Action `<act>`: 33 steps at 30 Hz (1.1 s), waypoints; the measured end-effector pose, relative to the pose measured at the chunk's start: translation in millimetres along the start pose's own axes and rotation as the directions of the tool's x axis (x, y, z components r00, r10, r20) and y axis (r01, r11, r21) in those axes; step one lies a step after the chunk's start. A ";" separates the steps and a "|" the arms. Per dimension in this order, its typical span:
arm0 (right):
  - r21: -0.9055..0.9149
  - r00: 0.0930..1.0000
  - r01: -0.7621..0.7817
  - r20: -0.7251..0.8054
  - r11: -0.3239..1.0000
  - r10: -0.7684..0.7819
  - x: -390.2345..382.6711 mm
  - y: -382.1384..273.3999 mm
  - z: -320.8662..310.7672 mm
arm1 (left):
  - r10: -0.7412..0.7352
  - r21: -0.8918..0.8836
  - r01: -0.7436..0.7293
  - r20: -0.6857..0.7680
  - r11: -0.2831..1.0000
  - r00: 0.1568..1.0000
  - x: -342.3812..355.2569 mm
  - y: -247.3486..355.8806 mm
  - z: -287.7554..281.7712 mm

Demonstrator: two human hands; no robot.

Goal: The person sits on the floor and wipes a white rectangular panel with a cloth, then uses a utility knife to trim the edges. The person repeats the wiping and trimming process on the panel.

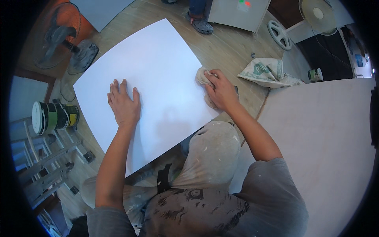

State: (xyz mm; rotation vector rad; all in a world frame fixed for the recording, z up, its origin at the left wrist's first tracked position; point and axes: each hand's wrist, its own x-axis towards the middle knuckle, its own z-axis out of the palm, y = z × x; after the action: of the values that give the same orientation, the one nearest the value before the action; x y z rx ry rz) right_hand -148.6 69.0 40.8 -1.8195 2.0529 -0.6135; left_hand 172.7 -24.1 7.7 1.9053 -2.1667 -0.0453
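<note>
A large white panel (158,67) lies in front of me, its near edge close to my knees. Flat on its left part rests my left hand (124,104), fingers spread and holding nothing. At the panel's right edge my right hand (222,90) grips a crumpled pale cloth (202,76). Part of the cloth shows below the fingers, bunched over the edge; the rest is hidden under the hand.
Left stand a dark fan (81,53), a paint bucket (44,118) and an aluminium ladder (51,162). Beyond the panel are another person's shoe (202,25) and a white cabinet (237,15). A printed sack (264,73) and a pale board (319,138) lie right.
</note>
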 end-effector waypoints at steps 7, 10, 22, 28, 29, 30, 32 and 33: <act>0.030 0.997 0.010 -0.072 1.000 -0.007 51.6 9.7 15.6 | 0.009 0.022 -0.009 0.008 1.000 1.000 0.7 5.2 1.6; -0.014 0.999 0.016 -0.040 1.000 -0.017 66.1 9.5 18.8 | 0.008 -0.001 -0.008 0.018 1.000 1.000 -0.7 1.1 -0.7; -0.139 0.993 0.054 0.111 0.989 -0.038 17.6 3.3 -19.8 | 0.006 0.037 -0.006 0.001 0.999 1.000 -0.6 0.1 1.0; -0.157 0.988 0.064 0.150 0.985 -0.040 98.9 -0.3 -5.4 | -0.014 0.024 0.014 0.033 1.000 0.999 1.1 6.0 -4.8; -0.156 0.988 0.027 0.156 0.987 -0.002 118.9 0.7 1.3 | -0.009 0.013 0.009 0.032 1.000 0.999 1.4 4.9 -3.6; -0.158 0.986 -0.014 0.160 0.987 0.039 139.8 1.8 7.6 | -0.001 -0.001 0.001 0.033 1.000 0.999 1.6 4.6 -2.2; -0.167 0.985 -0.041 0.157 0.985 0.067 176.3 -6.9 19.6 | 0.004 -0.009 -0.004 0.036 1.000 0.999 1.9 1.8 -0.6; -0.177 0.988 -0.028 0.147 0.984 0.055 193.0 -18.9 18.8 | 0.001 -0.008 -0.001 0.038 1.000 0.999 1.4 0.7 -1.6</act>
State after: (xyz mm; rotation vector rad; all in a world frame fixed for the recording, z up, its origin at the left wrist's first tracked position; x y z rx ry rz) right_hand -148.1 -125.8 41.8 -1.8498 2.0922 -0.2805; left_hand 172.1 -25.1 9.7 1.9147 -2.1887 -0.0902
